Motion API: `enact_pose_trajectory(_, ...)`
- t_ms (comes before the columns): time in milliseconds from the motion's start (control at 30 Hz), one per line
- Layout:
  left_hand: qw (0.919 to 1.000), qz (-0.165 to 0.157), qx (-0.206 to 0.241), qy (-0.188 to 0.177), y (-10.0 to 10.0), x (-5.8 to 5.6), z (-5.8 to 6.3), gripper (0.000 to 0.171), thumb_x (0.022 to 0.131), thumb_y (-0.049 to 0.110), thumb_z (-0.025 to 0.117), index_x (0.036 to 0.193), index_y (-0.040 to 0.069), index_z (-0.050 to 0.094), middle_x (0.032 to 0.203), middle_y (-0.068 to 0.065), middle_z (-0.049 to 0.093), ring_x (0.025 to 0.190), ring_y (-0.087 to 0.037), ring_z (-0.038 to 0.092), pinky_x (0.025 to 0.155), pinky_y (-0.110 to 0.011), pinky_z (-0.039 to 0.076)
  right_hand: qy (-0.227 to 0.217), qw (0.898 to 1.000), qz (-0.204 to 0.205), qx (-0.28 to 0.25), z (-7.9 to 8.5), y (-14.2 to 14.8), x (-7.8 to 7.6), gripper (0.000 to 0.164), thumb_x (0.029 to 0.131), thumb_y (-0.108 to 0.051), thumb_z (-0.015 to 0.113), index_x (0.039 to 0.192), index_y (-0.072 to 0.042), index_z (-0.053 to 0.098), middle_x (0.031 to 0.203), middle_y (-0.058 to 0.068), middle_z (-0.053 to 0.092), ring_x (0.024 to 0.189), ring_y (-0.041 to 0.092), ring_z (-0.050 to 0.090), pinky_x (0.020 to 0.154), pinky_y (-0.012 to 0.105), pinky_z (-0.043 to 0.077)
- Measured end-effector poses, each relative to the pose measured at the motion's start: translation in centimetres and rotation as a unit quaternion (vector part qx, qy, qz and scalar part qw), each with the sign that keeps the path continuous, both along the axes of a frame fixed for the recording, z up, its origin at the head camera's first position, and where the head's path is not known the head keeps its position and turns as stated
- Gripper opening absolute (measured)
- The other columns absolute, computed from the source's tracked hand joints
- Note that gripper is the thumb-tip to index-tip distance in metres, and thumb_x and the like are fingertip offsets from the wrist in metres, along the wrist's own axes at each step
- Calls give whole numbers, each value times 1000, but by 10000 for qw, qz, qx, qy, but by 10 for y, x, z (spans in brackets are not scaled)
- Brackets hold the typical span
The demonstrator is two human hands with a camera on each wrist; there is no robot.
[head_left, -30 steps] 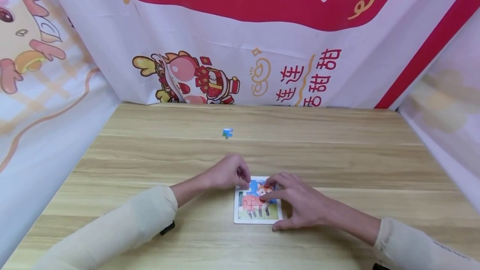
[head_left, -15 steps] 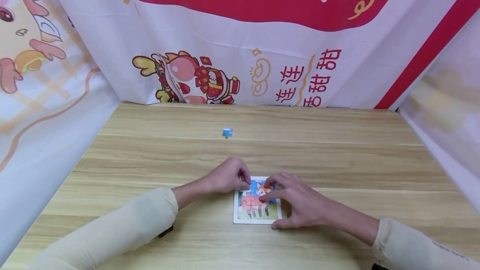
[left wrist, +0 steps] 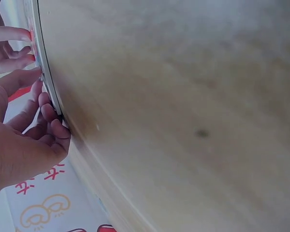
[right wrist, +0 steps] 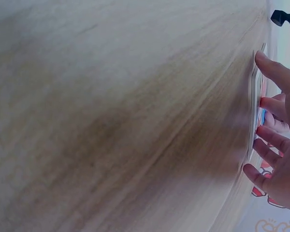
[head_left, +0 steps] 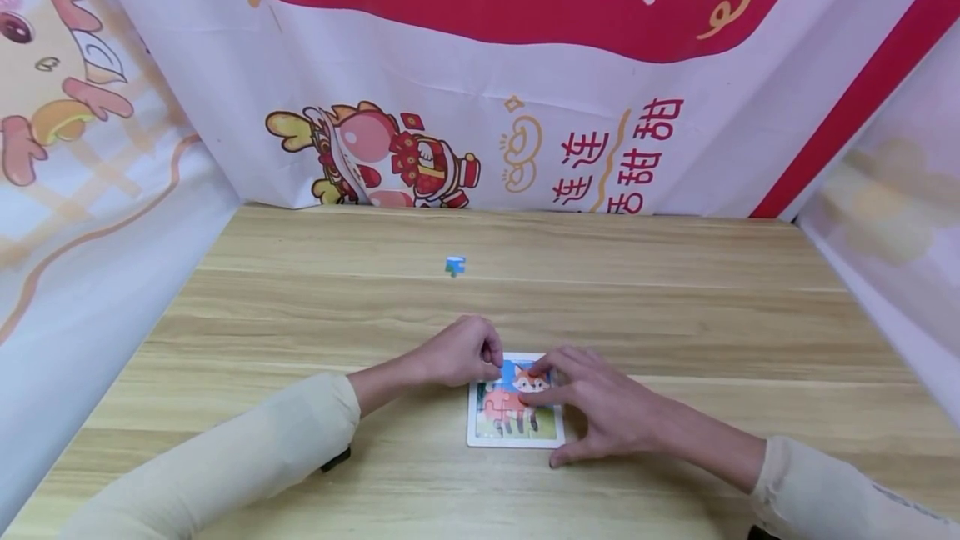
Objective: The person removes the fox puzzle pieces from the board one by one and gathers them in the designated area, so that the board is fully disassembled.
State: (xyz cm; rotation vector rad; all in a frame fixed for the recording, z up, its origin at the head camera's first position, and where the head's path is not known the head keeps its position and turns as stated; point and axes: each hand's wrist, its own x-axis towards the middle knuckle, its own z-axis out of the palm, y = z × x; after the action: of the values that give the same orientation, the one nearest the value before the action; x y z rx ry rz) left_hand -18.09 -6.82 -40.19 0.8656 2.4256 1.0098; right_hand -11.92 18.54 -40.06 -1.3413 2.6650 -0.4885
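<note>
A small jigsaw puzzle (head_left: 513,421) with a fox picture lies in a white-rimmed tray (head_left: 517,443) on the wooden table. At its far left corner my left hand (head_left: 459,354) is curled, thumb and index finger close together at a puzzle piece mostly hidden by the fingers. My right hand (head_left: 603,402) spreads over the puzzle's right side. Two of its fingertips rest on the fox's face, and the thumb is by the near right corner. In the right wrist view, the right hand's fingers (right wrist: 273,137) touch the puzzle's top lightly bent.
One loose puzzle piece (head_left: 455,266), blue, white and green, lies farther back on the table (head_left: 675,290). A printed white and red cloth (head_left: 480,65) hangs along the table's far edge, with more printed cloth (head_left: 120,215) on the left side.
Both hands stay almost in place. The left fingers shift slightly at the corner, and the right thumb has slid a little toward me, just off the tray's corner.
</note>
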Motion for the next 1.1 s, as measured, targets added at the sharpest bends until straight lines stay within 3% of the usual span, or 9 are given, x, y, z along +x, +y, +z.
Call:
enact_pose_trajectory(200, 9999, 44, -41, -145, 2, 0, 3, 11, 83, -3, 78, 78, 5, 71, 71, 2, 61, 64, -7, 53, 61, -19, 45, -101, 9998, -30, 148, 1, -1, 1, 77, 80, -71, 75, 141, -24, 66, 142, 1, 54, 131, 19, 45, 109, 51, 41)
enact_pose_trajectory(867, 9976, 197, -117, -654, 3, -1, 7, 11, 87, -3, 77, 82, 6, 73, 74, -1, 63, 66, -10, 55, 60, -20, 46, 197, 9988, 260, 374, 4, 1, -2, 76, 84, -72, 71, 143, -25, 64, 140, 2, 54, 130, 23, 48, 109, 54, 42)
enact_pose_trajectory(1100, 9978, 186, -54, -632, 3, -1, 5, 3, 84, -3, 76, 85, -2, 74, 73, -1, 63, 64, -10, 55, 59, -19, 46, 358, 9977, 390, 413, 3, 2, -1, 74, 85, -74, 67, 145, -31, 61, 142, 3, 54, 130, 24, 46, 109, 55, 42)
